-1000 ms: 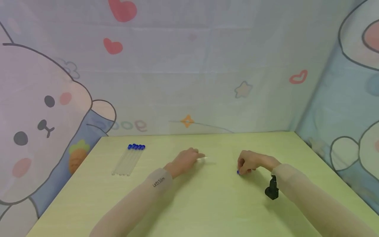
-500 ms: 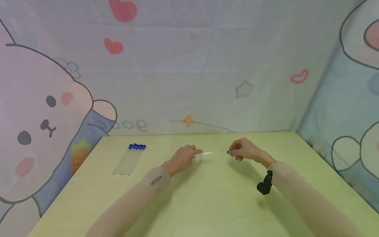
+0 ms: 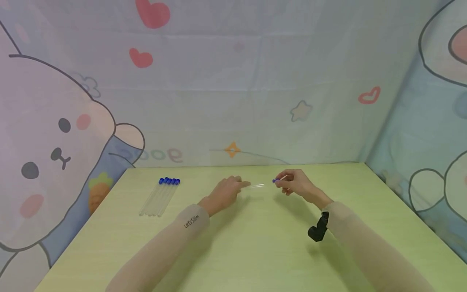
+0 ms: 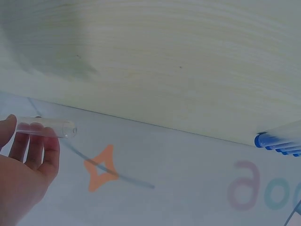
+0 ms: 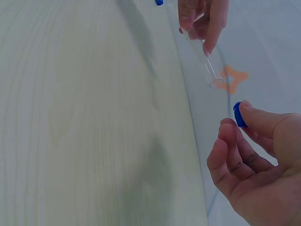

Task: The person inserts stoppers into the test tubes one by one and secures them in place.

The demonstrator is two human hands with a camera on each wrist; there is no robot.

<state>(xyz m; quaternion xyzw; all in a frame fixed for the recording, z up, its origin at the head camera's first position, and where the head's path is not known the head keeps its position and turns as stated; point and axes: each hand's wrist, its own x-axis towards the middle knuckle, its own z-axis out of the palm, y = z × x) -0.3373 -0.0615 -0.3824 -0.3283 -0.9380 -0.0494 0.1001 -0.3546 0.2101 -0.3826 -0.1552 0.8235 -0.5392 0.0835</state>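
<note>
My left hand grips a clear test tube that lies nearly level above the table, its open mouth pointing right. In the left wrist view the tube's rounded end sticks out past the curled fingers. A small blue cap is pinched between the thumb and fingers of my right hand. In the right wrist view the cap sits a short gap away from the tube's mouth; the two do not touch.
Several clear tubes with blue caps lie side by side at the table's left. A pale yellow table meets a cartoon-printed cloth at its back edge. A black camera hangs under the right wrist.
My right hand has risen from near the tabletop and moved left with the blue cap, nearing the tube. The left hand has shifted slightly, and more of the tube shows.
</note>
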